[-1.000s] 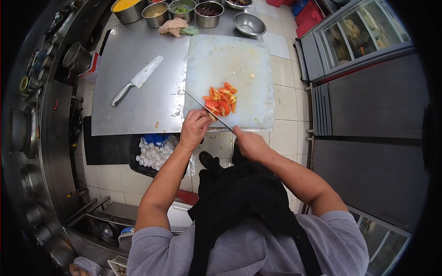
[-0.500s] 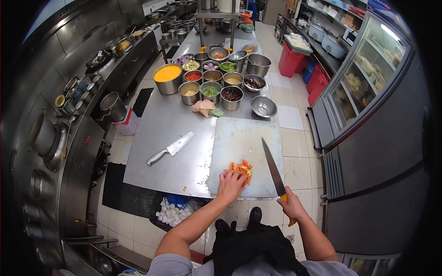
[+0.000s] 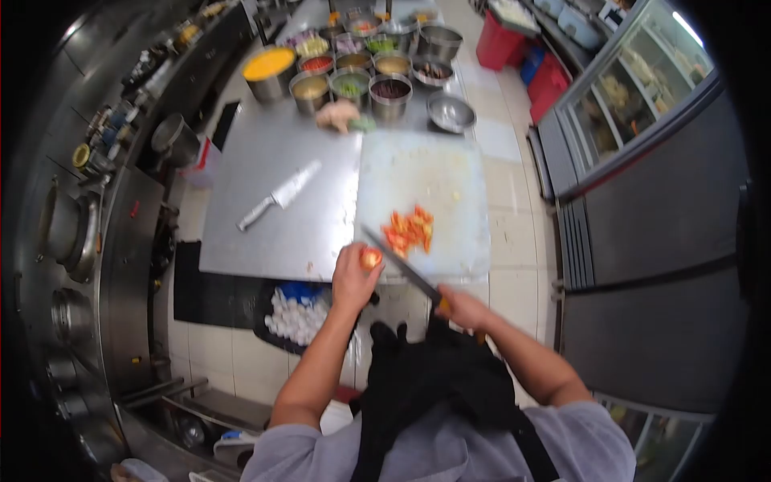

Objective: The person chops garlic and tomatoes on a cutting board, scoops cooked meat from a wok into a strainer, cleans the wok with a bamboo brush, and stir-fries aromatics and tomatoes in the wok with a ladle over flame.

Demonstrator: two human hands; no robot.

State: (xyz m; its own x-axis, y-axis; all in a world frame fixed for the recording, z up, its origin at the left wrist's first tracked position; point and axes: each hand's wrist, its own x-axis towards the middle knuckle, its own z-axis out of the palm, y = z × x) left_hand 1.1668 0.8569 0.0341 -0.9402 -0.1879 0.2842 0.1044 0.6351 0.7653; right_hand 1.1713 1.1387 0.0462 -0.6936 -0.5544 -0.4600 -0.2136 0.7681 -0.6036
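Observation:
In the head view my left hand [image 3: 353, 277] is closed around a piece of tomato [image 3: 370, 258], its pale cut side facing up, at the near edge of the table. My right hand [image 3: 466, 308] grips the yellow handle of a long knife [image 3: 408, 271]. The blade slants up and left, its tip close to the tomato piece. Just beyond the blade, chopped tomato [image 3: 411, 228] lies in a loose heap on a white cutting board [image 3: 426, 169]. A second knife [image 3: 281, 194], with a silver handle, rests on the steel to the left.
Across the steel table [image 3: 241, 161] stand several metal pots of cut ingredients, one holding orange liquid [image 3: 269, 63]. A metal bowl [image 3: 451, 112] and a pinkish cloth-like item [image 3: 337, 116] sit nearer. Below the table's front edge is a crate of white pieces [image 3: 293, 317]. A glass-door fridge [image 3: 634, 88] stands right.
My left hand has left the chopped tomato and now holds a tomato piece nearer me. My right hand has brought the knife leftward, across the board's near edge. The view has tilted down.

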